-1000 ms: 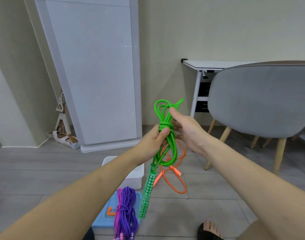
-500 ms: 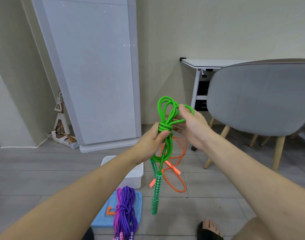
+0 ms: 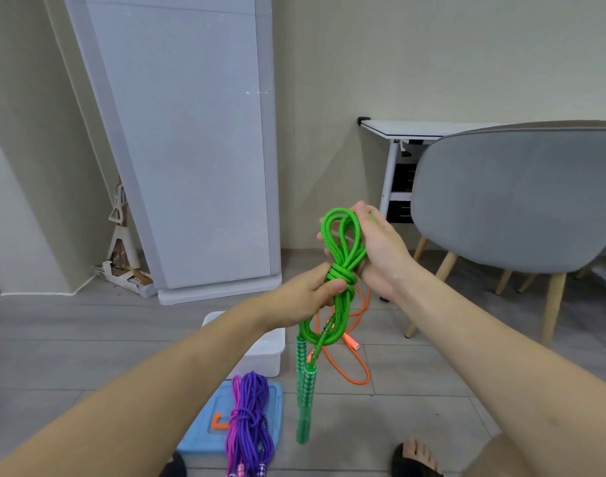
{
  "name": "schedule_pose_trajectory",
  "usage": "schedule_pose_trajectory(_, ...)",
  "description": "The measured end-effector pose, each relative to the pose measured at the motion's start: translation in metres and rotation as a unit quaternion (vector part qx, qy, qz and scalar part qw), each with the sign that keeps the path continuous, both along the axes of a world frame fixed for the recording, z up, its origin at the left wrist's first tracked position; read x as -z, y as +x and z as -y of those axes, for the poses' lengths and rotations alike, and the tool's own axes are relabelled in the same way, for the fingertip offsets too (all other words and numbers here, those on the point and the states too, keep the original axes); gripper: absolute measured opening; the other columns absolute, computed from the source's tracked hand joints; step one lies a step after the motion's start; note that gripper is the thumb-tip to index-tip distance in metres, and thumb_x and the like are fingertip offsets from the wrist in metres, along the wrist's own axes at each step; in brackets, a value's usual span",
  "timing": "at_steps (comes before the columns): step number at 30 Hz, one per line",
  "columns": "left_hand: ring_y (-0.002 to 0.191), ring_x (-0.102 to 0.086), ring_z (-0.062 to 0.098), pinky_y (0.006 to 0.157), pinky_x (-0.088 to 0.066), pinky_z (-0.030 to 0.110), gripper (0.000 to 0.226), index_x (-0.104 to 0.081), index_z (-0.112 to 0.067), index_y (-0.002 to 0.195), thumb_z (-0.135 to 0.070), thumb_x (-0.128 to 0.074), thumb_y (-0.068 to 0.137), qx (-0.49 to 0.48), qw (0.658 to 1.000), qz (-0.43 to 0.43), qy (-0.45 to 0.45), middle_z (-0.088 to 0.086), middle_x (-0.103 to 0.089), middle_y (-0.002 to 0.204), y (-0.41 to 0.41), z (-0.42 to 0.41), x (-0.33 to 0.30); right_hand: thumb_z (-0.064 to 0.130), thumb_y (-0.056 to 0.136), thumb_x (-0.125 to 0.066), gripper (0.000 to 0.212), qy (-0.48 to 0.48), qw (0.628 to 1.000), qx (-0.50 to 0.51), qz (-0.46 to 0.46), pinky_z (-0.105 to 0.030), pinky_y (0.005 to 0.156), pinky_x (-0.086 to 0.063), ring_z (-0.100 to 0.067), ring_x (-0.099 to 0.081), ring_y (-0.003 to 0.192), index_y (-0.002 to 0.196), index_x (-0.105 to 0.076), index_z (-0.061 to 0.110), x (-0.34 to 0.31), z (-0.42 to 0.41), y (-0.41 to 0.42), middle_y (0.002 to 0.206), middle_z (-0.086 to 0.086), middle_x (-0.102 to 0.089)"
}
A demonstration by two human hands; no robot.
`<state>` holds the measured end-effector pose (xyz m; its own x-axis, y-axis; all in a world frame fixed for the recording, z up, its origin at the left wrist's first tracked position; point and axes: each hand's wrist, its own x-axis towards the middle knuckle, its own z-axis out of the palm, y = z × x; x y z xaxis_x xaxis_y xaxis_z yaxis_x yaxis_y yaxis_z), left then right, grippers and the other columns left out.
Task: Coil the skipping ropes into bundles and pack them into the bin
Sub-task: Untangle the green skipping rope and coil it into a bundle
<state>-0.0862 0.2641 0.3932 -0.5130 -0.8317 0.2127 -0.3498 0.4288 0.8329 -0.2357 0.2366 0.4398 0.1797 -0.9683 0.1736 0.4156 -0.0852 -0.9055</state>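
The step in hand looks like finishing the tie on the green skipping rope [image 3: 343, 256], the last cinch before it goes into the white bin [image 3: 263, 352], which stands on the floor below the hands, just left of the dangling green handles [image 3: 303, 390]. The next move, as I judge it, calls for snugging the wrap so the loops cannot slip, then lowering the bundle down and left into the bin. An orange rope [image 3: 356, 359] lies loose on the floor beyond and right of the bin, not yet coiled, while a purple and pink bundle [image 3: 250, 421] rests nearer, on a blue lid [image 3: 205, 435]. The right hand [image 3: 377, 249] curls round the upper loops from the right side, its fingers behind the rope. The left hand [image 3: 312, 294] pinches the bundle just below the knot, thumb in front.
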Motion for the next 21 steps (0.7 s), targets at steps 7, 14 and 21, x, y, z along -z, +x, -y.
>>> schedule_pose_trajectory(7,0.067,-0.05,-0.008,0.07,-0.045,0.012,0.016,-0.046,-0.028,0.096,-0.021,-0.04,0.108,0.02,0.999,-0.01,0.03,-0.008,-0.047,0.084,0.003,-0.006,-0.003,0.036,0.089,-0.07,0.036,0.025,0.992,-0.105,-0.059,-0.038,0.082,-0.056,-0.03,-0.07,0.096,0.109,-0.061,0.008,-0.001,-0.003,-0.006,0.118,-0.024,-0.071)
schedule_pose_trajectory(14,0.076,-0.05,-0.006,0.077,-0.046,0.015,0.022,-0.047,-0.019,0.129,-0.026,-0.044,0.107,0.021,0.995,-0.06,0.075,-0.02,-0.053,0.085,-0.007,-0.009,0.006,0.024,0.093,-0.075,0.031,0.053,0.997,-0.034,-0.054,-0.032,0.061,-0.045,-0.013,-0.033,0.048,0.075,-0.049,0.02,0.006,0.008,0.0,0.059,0.003,-0.031)
schedule_pose_trajectory(21,0.086,-0.057,-0.002,0.086,-0.049,0.021,0.038,-0.057,-0.013,0.124,-0.043,-0.043,0.106,-0.038,0.99,-0.112,0.08,-0.016,-0.064,0.092,-0.021,-0.014,0.008,0.045,0.088,-0.076,0.048,0.112,0.994,-0.005,-0.014,-0.028,0.052,-0.043,-0.014,-0.033,0.046,0.063,-0.041,0.023,-0.001,0.004,-0.001,0.056,0.003,-0.03)
